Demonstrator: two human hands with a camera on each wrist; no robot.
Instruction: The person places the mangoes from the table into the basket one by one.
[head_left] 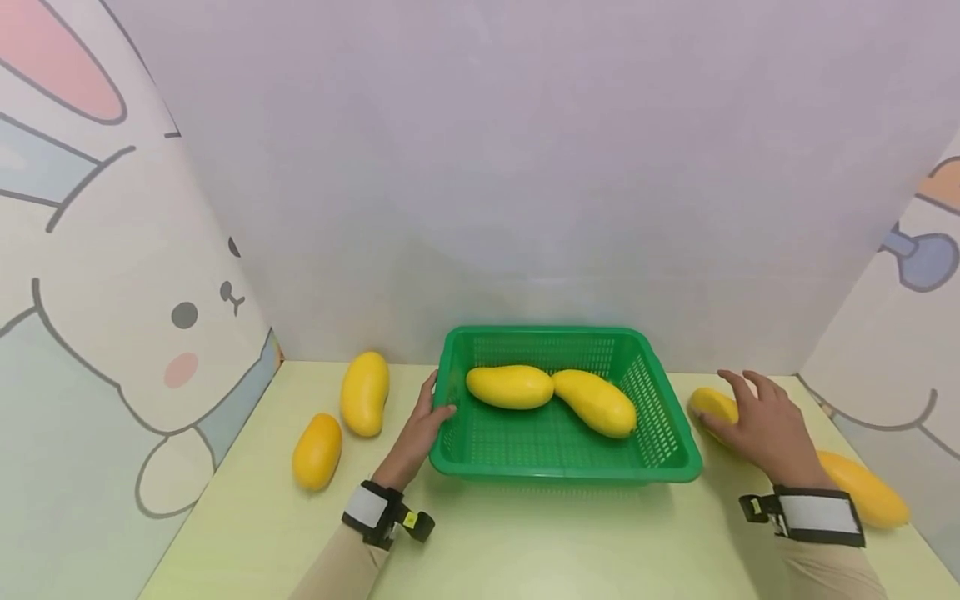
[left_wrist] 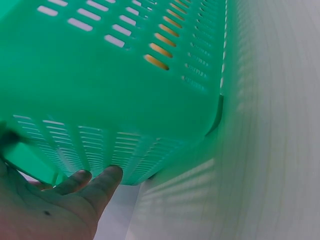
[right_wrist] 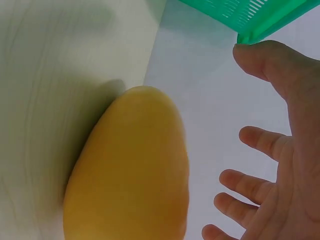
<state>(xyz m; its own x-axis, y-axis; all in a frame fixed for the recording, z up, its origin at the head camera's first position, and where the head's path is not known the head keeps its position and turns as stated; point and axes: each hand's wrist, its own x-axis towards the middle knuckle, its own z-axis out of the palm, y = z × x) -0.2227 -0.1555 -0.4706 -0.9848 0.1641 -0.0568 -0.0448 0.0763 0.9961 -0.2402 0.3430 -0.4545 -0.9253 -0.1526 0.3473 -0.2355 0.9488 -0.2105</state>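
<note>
A green plastic basket [head_left: 562, 475] with slotted walls stands on the table. Two yellow mangoes, one on the left [head_left: 510, 387] and one on the right [head_left: 597, 406], lie inside with their ends meeting. My left hand [head_left: 411, 437] grips the basket's left side, thumb over the rim and fingers along the outer wall [left_wrist: 75, 145]. To the right of the basket, my right hand [head_left: 772, 433] hovers over another mango [head_left: 712, 403], partly covering it. In the right wrist view its fingers [right_wrist: 247, 185] are spread apart, holding nothing, with that mango [right_wrist: 132, 165] below the palm.
Two more mangoes, a back one [head_left: 365, 393] and a front one [head_left: 317, 452], lie left of the basket. Another mango [head_left: 866, 490] rests by my right wrist. A plain wall [head_left: 540, 192] rises behind the table [head_left: 540, 550], with cartoon-printed panels at both sides.
</note>
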